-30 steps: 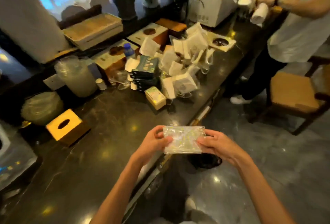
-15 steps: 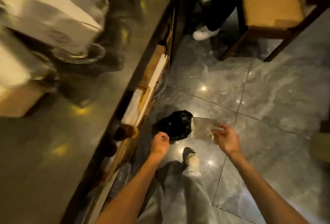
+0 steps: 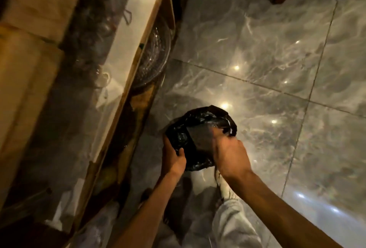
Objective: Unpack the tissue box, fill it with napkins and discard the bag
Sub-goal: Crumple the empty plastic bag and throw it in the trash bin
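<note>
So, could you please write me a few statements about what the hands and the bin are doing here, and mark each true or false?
1. The left hand grips the rim of the black-lined bin. True.
2. The right hand rests on the counter. False: it is at the bin's mouth, pushing the clear plastic bag in.
3. The bin stands on the grey marble floor. True.
4. The clear plastic bag lies flat on the floor beside the bin. False: it is in the bin's opening.
5. A glass dish sits on the shelf under the counter. True.
</note>
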Demonstrator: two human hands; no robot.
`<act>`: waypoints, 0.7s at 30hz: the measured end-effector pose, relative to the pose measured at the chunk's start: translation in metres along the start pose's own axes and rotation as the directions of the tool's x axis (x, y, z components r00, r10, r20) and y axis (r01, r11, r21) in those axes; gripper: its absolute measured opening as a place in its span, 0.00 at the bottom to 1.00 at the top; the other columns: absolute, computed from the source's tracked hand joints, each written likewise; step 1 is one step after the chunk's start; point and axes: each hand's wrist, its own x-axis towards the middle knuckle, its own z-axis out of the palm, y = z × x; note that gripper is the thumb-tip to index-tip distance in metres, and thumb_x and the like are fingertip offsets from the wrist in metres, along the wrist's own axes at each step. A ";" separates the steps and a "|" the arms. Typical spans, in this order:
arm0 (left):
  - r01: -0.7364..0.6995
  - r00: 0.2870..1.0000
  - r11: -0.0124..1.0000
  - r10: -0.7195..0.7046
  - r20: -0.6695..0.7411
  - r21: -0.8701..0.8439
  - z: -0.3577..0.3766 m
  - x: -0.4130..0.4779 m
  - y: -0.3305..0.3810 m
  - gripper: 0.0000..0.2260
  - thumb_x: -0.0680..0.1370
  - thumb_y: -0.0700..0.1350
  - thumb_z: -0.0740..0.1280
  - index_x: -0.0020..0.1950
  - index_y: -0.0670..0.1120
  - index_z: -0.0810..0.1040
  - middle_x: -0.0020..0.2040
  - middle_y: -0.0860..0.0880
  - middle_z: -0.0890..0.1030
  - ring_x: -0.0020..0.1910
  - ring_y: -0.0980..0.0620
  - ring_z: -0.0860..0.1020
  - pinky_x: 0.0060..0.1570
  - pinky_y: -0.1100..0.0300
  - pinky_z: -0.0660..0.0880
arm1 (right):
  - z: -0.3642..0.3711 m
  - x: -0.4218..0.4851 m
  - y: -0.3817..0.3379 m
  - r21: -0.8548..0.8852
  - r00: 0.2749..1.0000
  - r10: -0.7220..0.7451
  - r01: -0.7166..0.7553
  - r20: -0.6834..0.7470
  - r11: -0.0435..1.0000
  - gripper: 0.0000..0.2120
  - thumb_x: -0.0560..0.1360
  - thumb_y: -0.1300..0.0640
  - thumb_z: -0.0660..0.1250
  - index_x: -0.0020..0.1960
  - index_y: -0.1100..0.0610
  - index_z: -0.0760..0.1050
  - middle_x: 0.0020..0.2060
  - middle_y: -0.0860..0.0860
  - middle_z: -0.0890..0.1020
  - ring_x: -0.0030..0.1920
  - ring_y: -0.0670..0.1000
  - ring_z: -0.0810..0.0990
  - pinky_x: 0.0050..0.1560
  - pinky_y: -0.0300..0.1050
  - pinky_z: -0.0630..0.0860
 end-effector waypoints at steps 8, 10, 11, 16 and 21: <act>0.003 1.000 0.959 -0.002 0.005 -0.285 0.010 0.022 -0.023 0.33 0.79 0.34 0.59 0.77 0.59 0.52 0.77 0.48 0.62 0.75 0.45 0.64 0.68 0.37 0.68 | 0.077 0.041 -0.024 -0.166 0.987 0.083 -0.059 0.138 0.984 0.31 0.79 0.64 0.60 0.78 0.59 0.50 0.67 0.56 0.74 0.61 0.57 0.78 0.56 0.51 0.78; -0.002 1.000 0.945 0.011 0.027 -0.328 0.007 0.021 -0.024 0.32 0.79 0.36 0.60 0.76 0.60 0.53 0.77 0.50 0.63 0.74 0.47 0.65 0.68 0.38 0.69 | 0.084 0.036 -0.025 -0.155 0.997 0.079 -0.075 0.016 0.985 0.34 0.78 0.63 0.63 0.79 0.59 0.51 0.70 0.56 0.70 0.63 0.56 0.75 0.60 0.51 0.76; -0.009 0.999 0.934 0.024 0.037 -0.358 0.004 0.019 -0.023 0.31 0.79 0.38 0.61 0.76 0.61 0.54 0.76 0.51 0.64 0.73 0.48 0.66 0.68 0.39 0.69 | 0.088 0.028 -0.025 -0.154 0.995 0.030 -0.045 -0.098 0.987 0.35 0.76 0.62 0.65 0.78 0.60 0.54 0.70 0.57 0.71 0.62 0.57 0.76 0.60 0.51 0.76; 0.060 0.994 0.888 -0.010 0.111 -0.456 0.002 0.016 -0.024 0.27 0.78 0.51 0.64 0.75 0.59 0.57 0.69 0.54 0.73 0.67 0.50 0.75 0.52 0.55 0.79 | 0.109 0.003 -0.018 -0.309 0.936 -0.247 0.164 -0.251 0.937 0.39 0.75 0.55 0.67 0.80 0.56 0.50 0.78 0.58 0.58 0.77 0.63 0.56 0.75 0.60 0.59; 0.254 0.967 0.794 -0.210 0.142 -0.552 0.002 0.016 -0.021 0.29 0.78 0.37 0.62 0.72 0.64 0.59 0.66 0.49 0.75 0.58 0.48 0.78 0.27 0.59 0.79 | 0.110 0.019 -0.012 -0.329 0.975 -0.152 0.093 -0.159 0.940 0.32 0.80 0.46 0.55 0.80 0.57 0.49 0.79 0.56 0.52 0.79 0.62 0.48 0.77 0.63 0.50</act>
